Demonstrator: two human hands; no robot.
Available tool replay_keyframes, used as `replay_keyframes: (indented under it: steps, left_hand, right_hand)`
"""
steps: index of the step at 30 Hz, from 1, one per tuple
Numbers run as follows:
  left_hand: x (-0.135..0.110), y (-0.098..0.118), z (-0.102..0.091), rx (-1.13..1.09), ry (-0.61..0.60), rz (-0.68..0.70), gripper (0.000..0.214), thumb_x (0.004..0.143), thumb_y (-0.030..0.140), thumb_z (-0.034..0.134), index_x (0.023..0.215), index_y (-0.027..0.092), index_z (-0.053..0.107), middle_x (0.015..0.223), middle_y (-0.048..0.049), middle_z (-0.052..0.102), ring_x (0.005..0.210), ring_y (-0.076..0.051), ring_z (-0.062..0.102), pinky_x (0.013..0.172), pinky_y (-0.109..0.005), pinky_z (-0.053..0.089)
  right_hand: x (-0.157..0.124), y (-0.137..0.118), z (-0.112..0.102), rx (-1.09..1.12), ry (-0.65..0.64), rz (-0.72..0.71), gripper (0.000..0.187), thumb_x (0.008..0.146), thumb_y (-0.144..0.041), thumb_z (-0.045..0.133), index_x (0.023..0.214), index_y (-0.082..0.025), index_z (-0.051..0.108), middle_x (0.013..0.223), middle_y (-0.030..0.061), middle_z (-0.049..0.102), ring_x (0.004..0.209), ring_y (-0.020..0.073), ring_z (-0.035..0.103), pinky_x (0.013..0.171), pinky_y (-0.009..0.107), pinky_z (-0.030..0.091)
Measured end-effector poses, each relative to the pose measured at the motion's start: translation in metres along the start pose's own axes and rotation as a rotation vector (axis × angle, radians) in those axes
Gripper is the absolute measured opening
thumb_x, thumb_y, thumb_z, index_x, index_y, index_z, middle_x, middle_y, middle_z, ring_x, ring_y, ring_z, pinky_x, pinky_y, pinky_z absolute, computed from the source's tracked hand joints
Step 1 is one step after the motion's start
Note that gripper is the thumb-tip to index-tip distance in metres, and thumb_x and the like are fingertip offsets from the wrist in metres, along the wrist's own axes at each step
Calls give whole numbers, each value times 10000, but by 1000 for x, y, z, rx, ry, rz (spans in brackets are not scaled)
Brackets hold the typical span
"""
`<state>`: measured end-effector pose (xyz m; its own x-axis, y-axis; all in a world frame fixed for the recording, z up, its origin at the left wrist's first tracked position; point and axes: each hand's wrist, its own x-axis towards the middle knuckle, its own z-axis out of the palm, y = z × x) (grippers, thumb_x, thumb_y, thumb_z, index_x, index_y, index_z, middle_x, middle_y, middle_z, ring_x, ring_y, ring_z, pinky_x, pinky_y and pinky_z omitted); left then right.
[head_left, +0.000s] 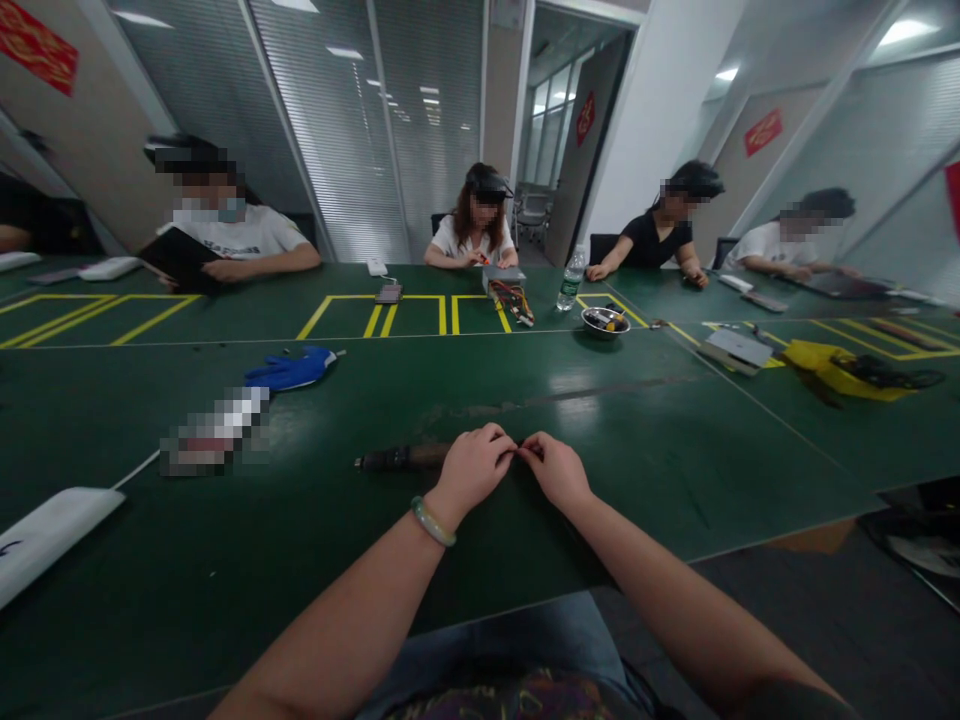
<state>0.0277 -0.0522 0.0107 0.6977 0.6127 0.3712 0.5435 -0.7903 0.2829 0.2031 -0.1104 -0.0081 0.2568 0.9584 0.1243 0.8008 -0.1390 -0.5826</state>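
A long dark cylindrical tool with a brown body lies sideways on the green table, its narrow metal tip pointing left; it looks like an electric screwdriver. My left hand, with a bangle at the wrist, rests over the right part of the tool, thumb and fingers pinched at its end. Close beside it, my right hand pinches at the same spot, fingertips almost meeting the left ones. Whatever small dark part sits between the fingertips is too hidden to name.
A blue glove and a white box with a cable lie left. Ahead stand a metal bowl and a water bottle. Yellow cloth or plastic lies right. Several people sit across the table.
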Motion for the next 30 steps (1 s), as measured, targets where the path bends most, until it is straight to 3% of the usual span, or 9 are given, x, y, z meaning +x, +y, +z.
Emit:
replay_keyframes:
  steps: [5,7,12,17,20,23,26,30]
  left_hand:
    - [-1,0,-2,2,-8,-2,173,925,266,517,1017,242,661,1056,-38,583,927,-187,582,806,-333,455]
    - [-2,1,-3,1,-13,-4,178,927,268,513,1023,243,660,1065,-41,581,935,-189,582,815,-334,459]
    - [-2,0,-3,0,-40,-19,180,931,278,506,1037,239,646,1075,-41,586,953,-192,582,834,-348,463]
    - [-1,5,-8,-43,43,-7,336,878,233,576,1214,236,560,1162,-60,594,1139,-228,519,982,-395,418]
    - [-3,11,-14,-99,71,59,342,896,209,535,1235,243,555,1201,-56,602,1178,-210,501,1010,-379,399]
    - [-6,14,-15,-188,-32,223,274,923,214,481,1155,257,622,1112,-29,659,1058,-172,578,946,-327,430]
    - [-10,13,-11,-277,-183,377,252,903,218,500,1086,267,666,1017,7,695,924,-141,634,864,-270,452]
    - [-12,10,-6,-289,-282,390,230,873,235,536,1032,280,695,1003,13,690,859,-132,649,734,-231,455]
  right_hand:
    - [7,1,-2,53,-63,-79,388,897,-261,578,1283,-248,540,904,-12,692,847,160,639,753,255,444]
    - [11,0,-4,35,-116,-95,421,905,-245,554,1325,-244,530,929,0,696,874,166,641,781,262,447]
    - [19,-6,-10,-85,-222,-123,281,910,-269,549,1166,-240,661,1028,29,699,921,183,643,792,262,444]
    - [21,-10,-10,-245,-148,-112,197,910,-249,536,1029,-224,690,946,45,707,844,198,650,731,268,432]
    - [24,-12,-9,-257,-140,-117,203,907,-213,513,999,-207,693,937,57,708,851,195,650,728,261,426]
    - [33,-11,-12,-191,-189,-105,205,894,-239,540,1021,-231,701,963,35,710,875,182,648,740,249,428]
    - [45,0,-20,-198,-159,-23,205,873,-299,575,1022,-262,710,940,13,712,853,186,645,724,262,430]
    - [55,45,-50,-238,-98,77,259,862,-342,552,1060,-277,706,927,21,711,844,200,647,704,274,431]
